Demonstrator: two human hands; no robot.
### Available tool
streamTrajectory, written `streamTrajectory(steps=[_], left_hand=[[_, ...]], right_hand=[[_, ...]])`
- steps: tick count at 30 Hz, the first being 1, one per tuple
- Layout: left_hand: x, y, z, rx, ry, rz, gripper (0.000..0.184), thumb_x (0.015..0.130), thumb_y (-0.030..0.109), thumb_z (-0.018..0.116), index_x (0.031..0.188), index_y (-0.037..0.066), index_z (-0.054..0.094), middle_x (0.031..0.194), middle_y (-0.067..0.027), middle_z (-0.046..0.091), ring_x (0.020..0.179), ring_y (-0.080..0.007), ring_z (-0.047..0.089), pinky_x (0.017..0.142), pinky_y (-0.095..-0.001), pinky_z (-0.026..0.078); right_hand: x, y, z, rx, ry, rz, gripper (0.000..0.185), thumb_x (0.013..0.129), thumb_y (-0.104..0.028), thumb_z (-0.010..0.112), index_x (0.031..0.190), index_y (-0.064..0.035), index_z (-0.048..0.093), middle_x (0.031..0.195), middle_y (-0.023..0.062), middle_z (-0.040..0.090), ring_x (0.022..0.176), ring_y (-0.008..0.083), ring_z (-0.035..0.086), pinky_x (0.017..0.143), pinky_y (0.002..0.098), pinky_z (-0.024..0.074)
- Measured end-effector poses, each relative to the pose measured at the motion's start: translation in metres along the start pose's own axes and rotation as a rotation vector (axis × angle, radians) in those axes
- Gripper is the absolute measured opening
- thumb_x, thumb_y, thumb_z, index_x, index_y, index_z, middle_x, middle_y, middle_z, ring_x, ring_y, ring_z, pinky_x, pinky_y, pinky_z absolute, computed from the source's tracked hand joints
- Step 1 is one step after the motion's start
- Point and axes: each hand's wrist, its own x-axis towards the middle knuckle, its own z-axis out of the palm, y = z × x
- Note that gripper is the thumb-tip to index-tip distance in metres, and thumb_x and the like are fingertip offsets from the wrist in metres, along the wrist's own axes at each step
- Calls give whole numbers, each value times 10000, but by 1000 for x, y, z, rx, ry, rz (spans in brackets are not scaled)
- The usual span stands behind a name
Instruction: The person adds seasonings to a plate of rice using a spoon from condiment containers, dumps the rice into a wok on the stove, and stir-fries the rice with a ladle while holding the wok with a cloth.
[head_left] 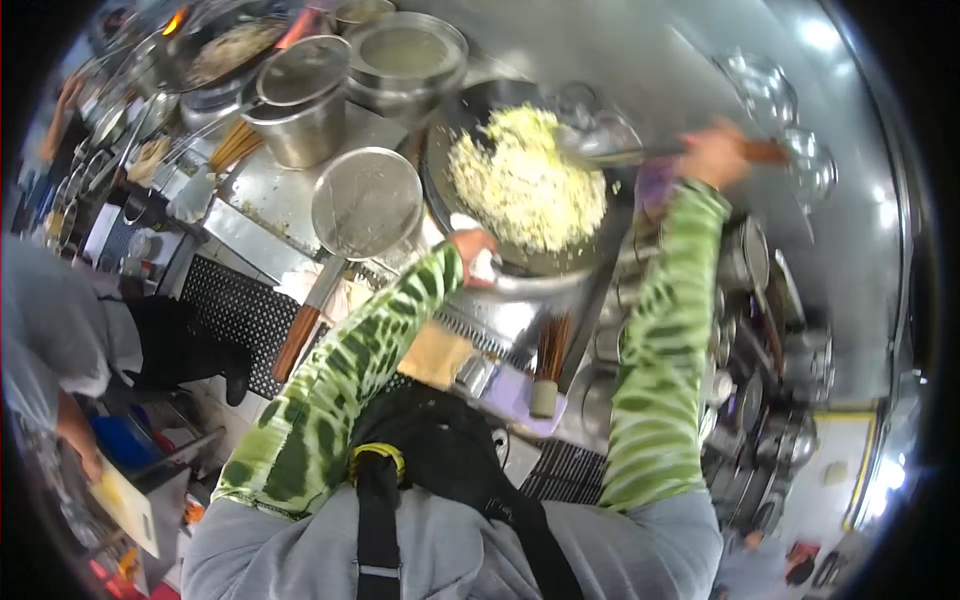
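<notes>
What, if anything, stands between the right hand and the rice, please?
Nothing visible blocks the way: the right hand holds a ladle, which reaches over the wok's edge to the rice.

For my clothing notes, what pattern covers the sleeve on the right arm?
Light and dark green streaks, showing best in the head view.

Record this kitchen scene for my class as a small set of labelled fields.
Left hand: at the wok's near edge, with a white cloth
Right hand: gripping a long-handled utensil, blurred
Wok contents: pale yellow chopped food
Beside wok: round mesh strainer
Co-worker's hand: at a cutting board
</notes>
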Motion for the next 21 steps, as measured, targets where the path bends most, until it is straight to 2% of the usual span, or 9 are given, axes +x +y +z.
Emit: streamTrajectory(steps=[3, 5, 10, 11, 14, 16, 18, 19, 21], left_hand=[[-21, -1, 12, -66, 75, 39, 235, 763, 95, 586, 976, 17, 530, 896, -125, 559, 822, -291, 588, 711, -457, 557], [-71, -8, 26, -102, 69, -24, 244, 805, 97, 558, 1035, 18, 539, 986, -136, 581, 866, -278, 592, 715, -466, 554], [-104, -17, 6, 130, -202, 58, 241, 858, 171, 553, 1047, 22, 578, 963, -141, 618, 877, -262, 619, 709, -442, 542], [-64, -25, -11, 329, -267, 273, 220, 864, 150, 534, 1024, 1, 565, 959, -168, 605, 855, -279, 625, 693, -449, 554], [-120, -22, 13, -115, 74, -39, 206, 853, 62, 519, 1027, -48, 536, 958, -188, 611, 871, -300, 624, 724, -402, 573], [-123, -60, -14, -142, 69, -66, 270, 857, 21, 464, 1100, -94, 478, 1019, -229, 586, 882, -327, 627, 707, -411, 580], [-161, -58, -25, -67, -48, -71, 326, 865, 12, 418, 1157, -135, 426, 1046, -249, 575, 927, -339, 620, 701, -413, 578], [-164, -42, -9, -48, 9, -100, 326, 857, 38, 469, 1156, -93, 452, 1039, -221, 588, 927, -342, 614, 711, -416, 571], [-171, -11, 23, -15, 121, -161, 335, 840, 89, 570, 1153, -8, 502, 1024, -166, 613, 928, -347, 602, 733, -421, 558]], right_hand=[[-48, -30, 21, -487, -129, -226, 288, 726, -67, 591, 1003, -48, 667, 746, 64, 665, 709, 197, 645, 684, 371, 527], [-30, -104, 10, 662, -124, 525, 188, 867, -99, 499, 928, 22, 629, 638, 92, 546, 567, 162, 535, 532, 398, 500], [-28, -206, -66, 1078, 71, 519, 227, 887, -232, 557, 709, -105, 493, 583, -38, 445, 474, 103, 438, 436, 271, 352], [-47, -218, -46, 864, 26, 589, 233, 879, -254, 571, 731, -81, 526, 621, -13, 496, 508, 134, 479, 473, 297, 384], [-67, -151, 50, 385, 321, 365, 324, 849, -300, 619, 876, 22, 592, 736, 72, 616, 630, 254, 582, 590, 398, 457], [-32, -207, -5, 647, 303, 747, 335, 861, -281, 588, 960, 39, 577, 784, 97, 606, 629, 279, 574, 605, 405, 467], [1, -176, -34, 727, 72, 629, 288, 896, -218, 514, 1052, 19, 559, 761, 91, 541, 575, 253, 533, 573, 376, 474], [3, -173, -49, 696, 4, 262, 210, 909, -167, 482, 1013, -2, 563, 639, 44, 459, 517, 211, 490, 500, 346, 453], [3, -186, -65, 578, 17, 380, 251, 903, -241, 506, 877, 2, 563, 648, 64, 494, 577, 195, 504, 590, 355, 475]])
